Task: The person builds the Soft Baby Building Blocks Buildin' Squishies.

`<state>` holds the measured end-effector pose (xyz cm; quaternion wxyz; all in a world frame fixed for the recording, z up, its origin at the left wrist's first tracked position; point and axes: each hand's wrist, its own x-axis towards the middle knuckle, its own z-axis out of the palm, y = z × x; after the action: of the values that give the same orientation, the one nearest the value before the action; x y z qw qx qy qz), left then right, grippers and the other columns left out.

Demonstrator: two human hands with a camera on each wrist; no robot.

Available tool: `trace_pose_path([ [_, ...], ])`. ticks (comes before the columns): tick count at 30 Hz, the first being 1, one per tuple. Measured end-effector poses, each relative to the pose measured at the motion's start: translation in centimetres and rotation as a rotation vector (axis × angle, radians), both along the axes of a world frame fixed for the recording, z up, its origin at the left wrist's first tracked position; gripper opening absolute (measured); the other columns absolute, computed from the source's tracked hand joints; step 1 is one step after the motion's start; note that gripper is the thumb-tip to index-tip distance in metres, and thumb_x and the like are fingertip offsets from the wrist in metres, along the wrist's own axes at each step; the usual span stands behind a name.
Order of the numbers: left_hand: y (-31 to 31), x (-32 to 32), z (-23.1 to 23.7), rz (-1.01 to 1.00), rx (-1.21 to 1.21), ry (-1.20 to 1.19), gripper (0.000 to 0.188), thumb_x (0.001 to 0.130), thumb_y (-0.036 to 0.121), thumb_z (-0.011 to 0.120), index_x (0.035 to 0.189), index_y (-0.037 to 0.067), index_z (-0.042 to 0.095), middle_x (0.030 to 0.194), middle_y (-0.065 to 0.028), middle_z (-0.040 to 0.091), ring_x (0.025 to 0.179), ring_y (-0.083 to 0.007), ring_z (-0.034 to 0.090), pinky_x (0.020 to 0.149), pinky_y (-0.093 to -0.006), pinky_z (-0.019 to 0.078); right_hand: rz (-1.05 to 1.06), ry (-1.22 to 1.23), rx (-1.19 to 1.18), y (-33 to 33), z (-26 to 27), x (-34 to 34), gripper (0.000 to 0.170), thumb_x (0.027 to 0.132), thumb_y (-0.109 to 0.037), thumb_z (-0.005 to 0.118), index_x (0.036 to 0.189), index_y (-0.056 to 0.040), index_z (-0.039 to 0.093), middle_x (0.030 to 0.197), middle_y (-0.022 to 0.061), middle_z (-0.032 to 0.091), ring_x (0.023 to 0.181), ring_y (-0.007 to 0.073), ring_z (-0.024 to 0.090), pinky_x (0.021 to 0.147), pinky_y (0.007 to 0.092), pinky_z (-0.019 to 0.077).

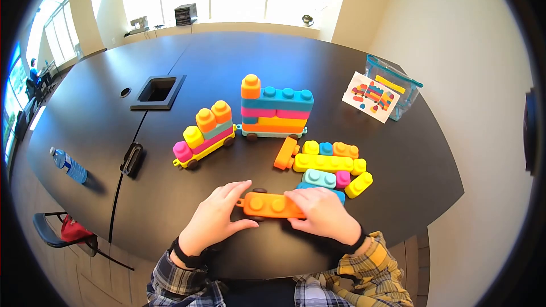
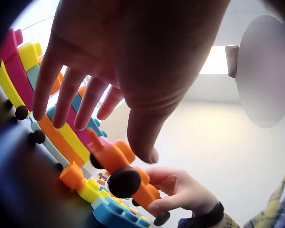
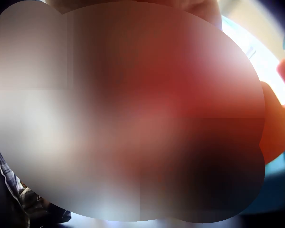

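While the right hand (image 1: 324, 213) grips the right end of an orange wheeled car (image 1: 263, 204) near the front of a dark table (image 1: 227, 57) in the head view, the left hand (image 1: 211, 219) is open beside its left end. Farther back are loose blocks (image 1: 323, 163), a stepped car (image 1: 209, 143) and a taller car (image 1: 278, 103). In the left wrist view, the left fingers extend straight, thumb apart, and the right hand pinches the orange car's far end. Blur covers most of the right wrist view, so its grip cannot be told there.
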<state>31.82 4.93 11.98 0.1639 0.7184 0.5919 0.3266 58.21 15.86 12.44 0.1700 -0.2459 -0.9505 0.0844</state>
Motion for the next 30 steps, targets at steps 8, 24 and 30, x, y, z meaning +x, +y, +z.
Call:
trace_pose_path([
  [8,0.5,0.9,-3.1,-0.033,-0.137,0.194,0.069,0.077,0.032,0.091,0.137,0.008,0.064,0.136,-0.0117,0.064,0.123,-0.035,0.063,0.105,-0.0437,0.0529,0.09,-0.057,-0.168,0.4,-4.1,-1.5,0.055,0.081,-0.025,0.082,0.129,-0.003,0.067,0.115,0.0128,0.075,0.106,0.0319,0.072,0.091,0.0419,0.0569],
  [24,0.8,0.8,-3.2,0.006,-0.196,0.246,0.07,0.074,0.035,0.091,0.133,0.005,0.066,0.117,-0.0124,0.068,0.105,-0.0363,0.07,0.092,-0.0443,0.0576,-0.06,0.034,-0.158,-0.7,-2.7,1.7,0.038,0.082,-0.021,0.085,0.115,-0.005,0.072,0.114,0.0095,0.069,0.108,0.0304,0.067,0.092,0.0409,0.0551],
  [30,0.7,1.1,-3.1,0.017,-0.2,0.265,0.072,0.074,0.037,0.091,0.133,0.005,0.066,0.115,-0.0122,0.067,0.105,-0.0357,0.07,0.09,-0.0443,0.058,-0.085,0.072,-0.226,-0.2,-3.5,2.1,0.036,0.081,-0.019,0.087,0.11,-0.0032,0.074,0.116,0.0103,0.07,0.11,0.0312,0.067,0.095,0.04,0.0556],
])
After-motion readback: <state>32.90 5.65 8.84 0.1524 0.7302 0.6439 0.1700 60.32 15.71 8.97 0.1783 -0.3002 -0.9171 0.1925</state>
